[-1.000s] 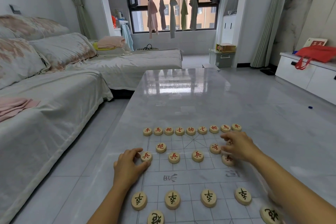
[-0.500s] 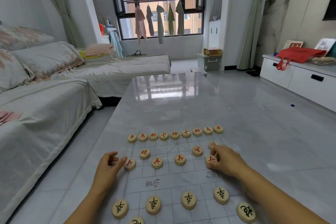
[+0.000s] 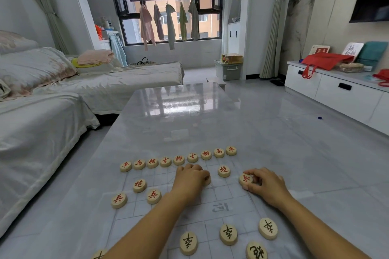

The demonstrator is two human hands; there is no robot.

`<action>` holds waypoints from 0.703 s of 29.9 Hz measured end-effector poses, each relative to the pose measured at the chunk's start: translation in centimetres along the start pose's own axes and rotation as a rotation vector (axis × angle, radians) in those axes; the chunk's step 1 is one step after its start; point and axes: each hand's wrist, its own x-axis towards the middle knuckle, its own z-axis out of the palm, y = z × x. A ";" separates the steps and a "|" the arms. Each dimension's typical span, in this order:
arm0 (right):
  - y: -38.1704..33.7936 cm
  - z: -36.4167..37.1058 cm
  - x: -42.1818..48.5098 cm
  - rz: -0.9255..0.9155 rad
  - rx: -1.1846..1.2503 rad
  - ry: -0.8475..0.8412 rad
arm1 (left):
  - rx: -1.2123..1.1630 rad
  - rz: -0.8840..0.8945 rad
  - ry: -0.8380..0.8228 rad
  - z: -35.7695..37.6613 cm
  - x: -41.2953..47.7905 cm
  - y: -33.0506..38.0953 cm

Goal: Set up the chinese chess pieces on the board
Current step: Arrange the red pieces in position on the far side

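Observation:
The chess board (image 3: 212,214) is a pale grid sheet on the marble table. Red pieces fill the far row (image 3: 179,160). Two red cannons (image 3: 139,185) (image 3: 223,171) stand behind it, and two red soldiers (image 3: 119,200) (image 3: 153,196) sit at the left. My left hand (image 3: 190,178) lies with curled fingers over a middle soldier (image 3: 208,180); only that piece's edge shows. My right hand (image 3: 266,185) pinches the rightmost red soldier (image 3: 245,178), which rests on the board. Black soldiers (image 3: 228,234) and a black cannon (image 3: 256,250) lie near me.
The table (image 3: 189,124) stretches ahead with a glossy top. A covered sofa (image 3: 42,132) runs along the left. A white cabinet (image 3: 336,90) with red bags stands at the right. A storage box (image 3: 228,69) sits by the window.
My left hand has left the leftmost soldier and moved right onto a middle soldier. My right hand has stayed on the rightmost soldier at the board's right edge. The camera has tilted.

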 end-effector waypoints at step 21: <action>0.3 0.5 -0.4 -0.042 0.019 0.084 | -0.212 -0.091 -0.088 0.1 0.4 1.0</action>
